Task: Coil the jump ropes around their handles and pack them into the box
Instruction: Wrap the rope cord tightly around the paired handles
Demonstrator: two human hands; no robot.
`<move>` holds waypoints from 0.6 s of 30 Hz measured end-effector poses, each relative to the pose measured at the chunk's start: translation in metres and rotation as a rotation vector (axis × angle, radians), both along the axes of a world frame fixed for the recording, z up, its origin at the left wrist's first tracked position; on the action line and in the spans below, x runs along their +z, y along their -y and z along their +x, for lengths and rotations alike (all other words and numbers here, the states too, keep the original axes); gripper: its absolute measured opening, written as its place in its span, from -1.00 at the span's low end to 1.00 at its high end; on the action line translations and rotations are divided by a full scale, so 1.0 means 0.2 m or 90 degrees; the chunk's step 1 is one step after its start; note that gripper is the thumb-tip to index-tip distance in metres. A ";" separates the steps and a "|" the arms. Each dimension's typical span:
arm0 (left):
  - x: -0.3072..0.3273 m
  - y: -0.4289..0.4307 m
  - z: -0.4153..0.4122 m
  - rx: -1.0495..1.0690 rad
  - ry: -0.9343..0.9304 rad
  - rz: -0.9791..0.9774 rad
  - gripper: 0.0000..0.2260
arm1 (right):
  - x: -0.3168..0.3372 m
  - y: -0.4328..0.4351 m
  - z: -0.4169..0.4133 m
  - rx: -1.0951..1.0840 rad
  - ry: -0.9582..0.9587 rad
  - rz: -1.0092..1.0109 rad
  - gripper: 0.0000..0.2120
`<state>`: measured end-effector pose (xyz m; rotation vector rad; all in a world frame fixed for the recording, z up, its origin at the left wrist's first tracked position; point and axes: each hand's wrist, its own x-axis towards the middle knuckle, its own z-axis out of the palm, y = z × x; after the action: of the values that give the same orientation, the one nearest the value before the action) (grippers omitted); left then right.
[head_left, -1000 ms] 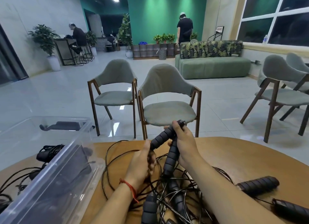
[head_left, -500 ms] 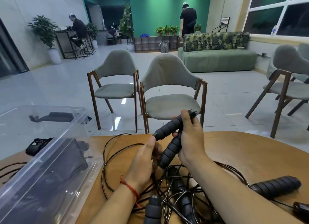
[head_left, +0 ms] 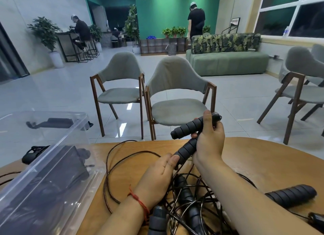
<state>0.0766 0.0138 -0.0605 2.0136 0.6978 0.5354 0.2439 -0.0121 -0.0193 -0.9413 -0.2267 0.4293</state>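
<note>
My right hand [head_left: 210,142] grips two black foam jump rope handles together above the table's far edge. The upper handle [head_left: 188,128] points left and the lower handle [head_left: 186,149] slants down toward my left hand [head_left: 157,178]. That hand's fingertips pinch the thin cord right at the lower handle's end. The dark cord [head_left: 108,166] loops out to the left over the wooden table [head_left: 263,161]. A clear plastic box [head_left: 57,166] sits tilted at the left, with black coiled ropes inside.
A tangle of more ropes and handles [head_left: 189,199] lies under my forearms. Another black handle [head_left: 291,195] rests at the right. Two grey chairs [head_left: 177,94] stand just beyond the table. People are far back in the room.
Both hands have shifted to the right, and the right hand has raised the pair of handles a little. My left fingers slid up to the lower handle's end.
</note>
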 end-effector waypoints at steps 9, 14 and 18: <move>-0.01 -0.04 0.00 0.032 0.198 -0.110 -0.83 | 0.01 0.06 0.01 0.175 -0.053 0.027 -0.45; 0.00 -0.04 -0.02 0.056 0.228 -0.141 -0.80 | -0.01 0.06 0.00 0.259 -0.046 0.021 -0.40; 0.00 -0.05 -0.02 0.071 0.235 -0.151 -0.74 | -0.03 0.06 0.01 0.269 -0.033 0.001 -0.42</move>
<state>0.0725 0.0230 -0.0614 1.6058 0.6157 0.8249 0.2460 -0.0235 -0.0254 -0.8779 -0.3799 0.8406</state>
